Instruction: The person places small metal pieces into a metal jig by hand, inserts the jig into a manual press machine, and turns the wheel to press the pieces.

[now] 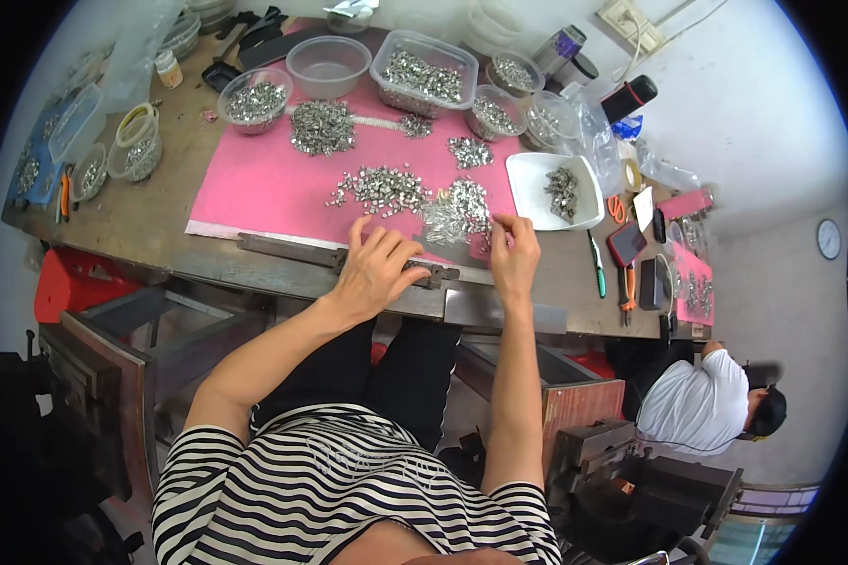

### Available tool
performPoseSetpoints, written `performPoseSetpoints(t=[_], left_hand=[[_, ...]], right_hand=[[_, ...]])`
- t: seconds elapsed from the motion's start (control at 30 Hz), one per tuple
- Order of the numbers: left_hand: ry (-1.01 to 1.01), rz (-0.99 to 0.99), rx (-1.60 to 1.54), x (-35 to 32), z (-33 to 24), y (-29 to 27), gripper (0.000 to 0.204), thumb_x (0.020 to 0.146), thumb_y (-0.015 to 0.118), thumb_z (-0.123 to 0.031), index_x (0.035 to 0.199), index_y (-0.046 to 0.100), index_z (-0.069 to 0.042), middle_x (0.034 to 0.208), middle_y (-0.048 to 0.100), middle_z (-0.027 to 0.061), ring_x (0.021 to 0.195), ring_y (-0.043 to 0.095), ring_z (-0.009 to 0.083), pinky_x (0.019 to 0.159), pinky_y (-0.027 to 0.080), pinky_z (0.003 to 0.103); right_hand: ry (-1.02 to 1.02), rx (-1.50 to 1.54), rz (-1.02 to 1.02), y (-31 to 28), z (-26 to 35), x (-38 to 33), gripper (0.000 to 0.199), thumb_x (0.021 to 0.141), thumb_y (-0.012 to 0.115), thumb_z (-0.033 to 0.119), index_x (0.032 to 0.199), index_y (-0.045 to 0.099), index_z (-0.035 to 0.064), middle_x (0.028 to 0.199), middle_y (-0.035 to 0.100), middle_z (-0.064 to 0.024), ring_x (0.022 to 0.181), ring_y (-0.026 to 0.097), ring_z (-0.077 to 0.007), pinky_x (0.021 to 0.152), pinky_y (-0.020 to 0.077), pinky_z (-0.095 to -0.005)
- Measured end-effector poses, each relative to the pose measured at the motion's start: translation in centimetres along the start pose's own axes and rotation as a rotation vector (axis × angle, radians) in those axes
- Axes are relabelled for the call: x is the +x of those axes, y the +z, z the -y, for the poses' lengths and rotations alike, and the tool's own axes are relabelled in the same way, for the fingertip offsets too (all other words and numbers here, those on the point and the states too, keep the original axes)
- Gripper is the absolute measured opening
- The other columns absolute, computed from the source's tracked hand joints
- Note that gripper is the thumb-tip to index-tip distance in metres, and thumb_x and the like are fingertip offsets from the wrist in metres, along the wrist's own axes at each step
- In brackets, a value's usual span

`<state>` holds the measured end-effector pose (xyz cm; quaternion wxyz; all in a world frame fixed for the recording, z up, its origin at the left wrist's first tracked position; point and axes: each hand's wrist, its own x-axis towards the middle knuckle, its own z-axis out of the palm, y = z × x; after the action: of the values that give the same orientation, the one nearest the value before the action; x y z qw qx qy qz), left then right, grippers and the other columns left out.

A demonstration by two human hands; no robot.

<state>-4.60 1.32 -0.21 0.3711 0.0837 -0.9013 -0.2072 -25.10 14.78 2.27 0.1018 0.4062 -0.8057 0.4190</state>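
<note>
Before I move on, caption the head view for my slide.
Left hand over a dark metal bar, right hand beside small silvery pieces on a pink mat.

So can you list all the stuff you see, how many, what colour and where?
table: one, brown, middle
large mat: one, pink, on table
metal piles: at least five, silver, on mat
tubs: many, clear, mostly along the back
tray: one, white, mat's right
bar: one, dark grey, table's front edge
orange-handled tools: at least three, orange, both ends
green-handled tool: one, green, right of tray
clock: one, white, right wall
stool: at least one, red, left, below table
co-worker: one, white top, far right
striped top: one, black and white, bottom
left grip: one, bare, at bar
right grip: one, bare, by nearest pile
</note>
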Motion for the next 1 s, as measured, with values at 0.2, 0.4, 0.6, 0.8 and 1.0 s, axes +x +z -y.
performPoseSetpoints(t=[0.2, 0.4, 0.6, 0.8, 1.0], left_hand=[[0.007, -0.144, -0.088, -2.2, 0.4, -0.7, 0.018, 0.085, 0.076, -0.016, 0.099, 0.068, -0.012, 0.099, 0.062, 0.0023, 0.097, 0.060, 0.0217, 0.111, 0.032, 0.054], [-0.021, -0.174, -0.123, -2.7, 0.3, -0.9, 0.016, 0.084, 0.075, -0.011, 0.098, 0.067, -0.012, 0.098, 0.062, 0.0013, 0.096, 0.061, 0.0208, 0.111, 0.032, 0.052], [-0.022, -0.168, -0.123, -2.9, 0.3, -0.7, 0.017, 0.083, 0.075, -0.010, 0.098, 0.067, -0.012, 0.098, 0.061, 0.0015, 0.097, 0.061, 0.0207, 0.112, 0.032, 0.052], [-0.033, -0.179, -0.129, -2.9, 0.5, -0.6, 0.018, 0.083, 0.075, -0.008, 0.099, 0.067, -0.011, 0.099, 0.062, 0.0023, 0.097, 0.061, 0.0214, 0.111, 0.033, 0.051], [-0.023, -0.205, -0.117, -2.5, 0.3, -0.6, 0.019, 0.083, 0.075, -0.008, 0.099, 0.067, -0.011, 0.100, 0.063, 0.0022, 0.097, 0.061, 0.0212, 0.111, 0.034, 0.050]], right_hand=[[0.030, -0.172, 0.104, 1.7, -3.4, 3.9, 0.013, 0.092, 0.064, 0.010, 0.100, 0.074, 0.0044, 0.091, 0.066, -0.0187, 0.089, 0.063, -0.0371, 0.081, 0.0503, -0.0465], [-0.045, -0.220, 0.155, 2.9, -4.0, 6.3, 0.015, 0.090, 0.065, 0.009, 0.101, 0.075, 0.0062, 0.091, 0.066, -0.0193, 0.090, 0.064, -0.0384, 0.081, 0.0509, -0.0472], [-0.056, -0.199, 0.234, 3.0, -4.1, 6.5, 0.013, 0.086, 0.067, 0.008, 0.097, 0.074, 0.0039, 0.090, 0.066, -0.0195, 0.088, 0.064, -0.0386, 0.081, 0.0515, -0.0467], [-0.078, 0.019, 0.142, 1.6, -1.0, 4.3, 0.006, 0.088, 0.067, 0.004, 0.091, 0.067, -0.0012, 0.089, 0.066, -0.0174, 0.082, 0.065, -0.0339, 0.074, 0.0503, -0.0426], [-0.155, 0.276, 0.291, 0.9, 4.7, -4.8, 0.012, 0.085, 0.070, -0.004, 0.093, 0.062, -0.0006, 0.093, 0.064, -0.0147, 0.086, 0.064, -0.0324, 0.077, 0.0513, -0.0394]])
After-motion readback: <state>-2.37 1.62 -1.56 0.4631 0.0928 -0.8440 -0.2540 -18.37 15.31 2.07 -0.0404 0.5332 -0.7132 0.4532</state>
